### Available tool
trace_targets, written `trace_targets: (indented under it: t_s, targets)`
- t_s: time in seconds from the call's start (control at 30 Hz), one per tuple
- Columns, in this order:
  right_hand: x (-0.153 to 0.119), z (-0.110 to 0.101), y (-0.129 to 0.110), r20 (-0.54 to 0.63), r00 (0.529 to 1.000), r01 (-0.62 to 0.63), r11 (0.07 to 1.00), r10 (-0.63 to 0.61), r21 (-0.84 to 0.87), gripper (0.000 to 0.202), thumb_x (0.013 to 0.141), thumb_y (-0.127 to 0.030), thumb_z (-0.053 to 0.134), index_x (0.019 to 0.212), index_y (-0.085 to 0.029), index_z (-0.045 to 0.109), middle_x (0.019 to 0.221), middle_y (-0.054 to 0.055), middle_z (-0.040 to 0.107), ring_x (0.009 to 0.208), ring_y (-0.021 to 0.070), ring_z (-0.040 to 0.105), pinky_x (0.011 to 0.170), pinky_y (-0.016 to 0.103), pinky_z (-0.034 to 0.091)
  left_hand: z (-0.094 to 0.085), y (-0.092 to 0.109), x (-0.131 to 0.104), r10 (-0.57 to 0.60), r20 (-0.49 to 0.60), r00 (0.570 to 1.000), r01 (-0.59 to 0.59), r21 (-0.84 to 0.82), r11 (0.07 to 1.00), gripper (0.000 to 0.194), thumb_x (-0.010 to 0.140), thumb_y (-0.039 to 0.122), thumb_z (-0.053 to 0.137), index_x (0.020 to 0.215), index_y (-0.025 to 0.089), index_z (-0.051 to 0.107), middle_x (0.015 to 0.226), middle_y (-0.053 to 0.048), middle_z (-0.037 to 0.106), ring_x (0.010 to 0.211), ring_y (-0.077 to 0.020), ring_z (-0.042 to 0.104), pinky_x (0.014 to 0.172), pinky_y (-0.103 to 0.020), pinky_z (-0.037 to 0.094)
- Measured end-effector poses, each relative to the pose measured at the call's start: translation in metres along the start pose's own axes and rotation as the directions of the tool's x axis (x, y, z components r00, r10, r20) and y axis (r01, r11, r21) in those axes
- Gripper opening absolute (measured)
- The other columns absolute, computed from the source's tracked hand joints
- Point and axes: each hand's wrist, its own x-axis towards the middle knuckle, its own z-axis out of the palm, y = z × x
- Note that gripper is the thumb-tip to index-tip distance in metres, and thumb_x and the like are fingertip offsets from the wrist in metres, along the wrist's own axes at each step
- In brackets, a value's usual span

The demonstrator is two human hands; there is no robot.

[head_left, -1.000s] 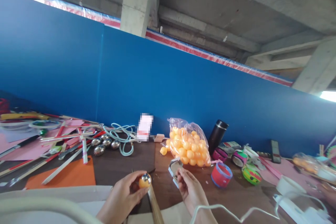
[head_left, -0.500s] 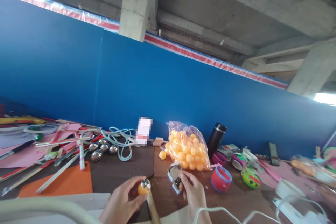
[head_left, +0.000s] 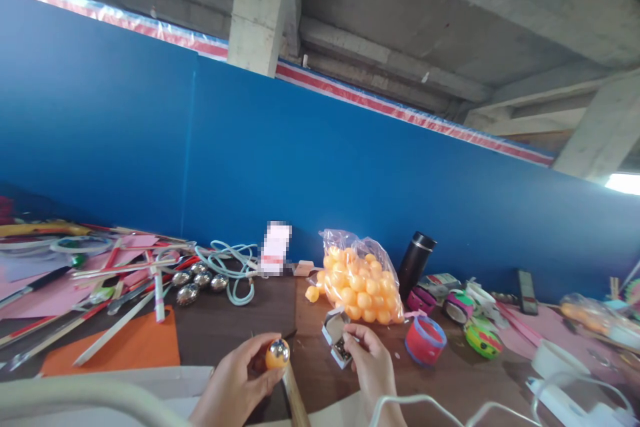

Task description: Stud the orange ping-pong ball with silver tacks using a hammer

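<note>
My left hand (head_left: 239, 379) is closed round an orange ball (head_left: 277, 362) with a shiny silver cap (head_left: 279, 348) on its upper side. Below the ball a wooden handle (head_left: 296, 399) lies on the table; a dark pointed end shows behind the ball, probably a hammer head partly hidden by the hand. To the right, a small open cardboard box (head_left: 329, 335) stands tilted, with tiny dark pieces (head_left: 342, 352) inside. My right hand (head_left: 371, 359) has thumb and fingers pinched together at the box's right side, over the pieces; what they grip is too small to make out.
Behind the hands is a clear bag of orange balls (head_left: 363, 287), with a black bottle (head_left: 416, 260) beside it. Several silver half-shells (head_left: 188, 294), a blue cord (head_left: 240, 280) and an orange sheet (head_left: 150, 347) lie left. A red tape roll (head_left: 425, 340) and white cable (head_left: 417, 399) are right.
Both hands stay almost in place, the left still holding the orange ball. The right fingers shift slightly at the box. The whole view has moved a little.
</note>
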Motion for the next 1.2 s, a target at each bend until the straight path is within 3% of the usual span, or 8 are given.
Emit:
trace_targets:
  t_s: [0.23,0.63,0.73,0.87,1.0,1.2]
  targets:
    - [0.002,0.0,0.004,0.029,0.999,-0.034,0.997,0.032,0.067,0.032,0.062,-0.04,0.07,0.079,-0.013,0.064,0.06,0.0,0.063,0.044,0.0081,0.046,0.04,0.017,0.034,-0.002,0.007,-0.003,0.047,-0.058,0.997,-0.041,0.102,0.994,0.036,0.066,0.037,0.063,0.098,0.019,0.066,0.069,-0.001,0.069,0.066,-0.0182,0.062,0.061,-0.025,0.051]
    - [0.01,-0.009,0.022,0.045,0.996,-0.08,0.991,0.076,0.104,0.039,0.064,-0.044,0.072,0.087,-0.013,0.064,0.07,0.002,0.065,0.055,0.0116,0.055,0.044,0.017,0.04,-0.003,-0.005,-0.001,0.073,-0.051,0.996,-0.065,0.136,0.989,0.034,0.067,0.032,0.063,0.099,0.021,0.066,0.074,-0.001,0.07,0.067,-0.0179,0.062,0.062,-0.024,0.051]
    - [0.006,-0.006,0.016,0.055,0.997,-0.06,0.991,0.054,0.121,0.039,0.065,-0.045,0.071,0.087,-0.014,0.063,0.064,-0.001,0.061,0.055,0.011,0.053,0.044,0.017,0.041,-0.001,-0.006,-0.001,0.052,-0.03,0.998,-0.049,0.095,0.994,0.036,0.067,0.032,0.062,0.1,0.019,0.064,0.074,-0.001,0.069,0.063,-0.0164,0.061,0.058,-0.023,0.05]
    - [-0.014,0.008,-0.001,0.164,0.986,-0.05,0.986,0.024,0.158,0.037,0.066,-0.044,0.071,0.086,-0.014,0.064,0.064,0.001,0.061,0.06,0.0128,0.054,0.047,0.018,0.043,0.0,-0.013,0.001,0.028,-0.001,1.0,-0.028,-0.002,1.0,0.038,0.069,0.031,0.062,0.103,0.016,0.061,0.073,0.0,0.065,0.056,-0.0135,0.057,0.053,-0.023,0.048]
    - [-0.036,0.023,-0.018,0.333,0.943,-0.089,0.977,0.02,0.193,0.037,0.065,-0.043,0.073,0.084,-0.013,0.064,0.071,0.005,0.065,0.062,0.014,0.055,0.045,0.019,0.044,0.001,-0.018,0.003,0.042,0.011,0.999,-0.041,-0.06,0.997,0.045,0.069,0.028,0.062,0.113,0.017,0.056,0.079,-0.001,0.066,0.058,-0.0133,0.057,0.054,-0.023,0.048]
    - [-0.058,0.042,-0.027,0.617,0.787,-0.169,0.962,0.002,0.213,0.037,0.067,-0.046,0.071,0.078,-0.013,0.06,0.067,0.006,0.066,0.043,0.0074,0.051,0.039,0.018,0.042,0.006,-0.021,0.006,0.035,-0.019,0.999,-0.036,-0.017,0.999,0.042,0.064,0.02,0.065,0.106,0.015,0.062,0.087,-0.004,0.072,0.074,-0.0183,0.064,0.065,-0.025,0.05]
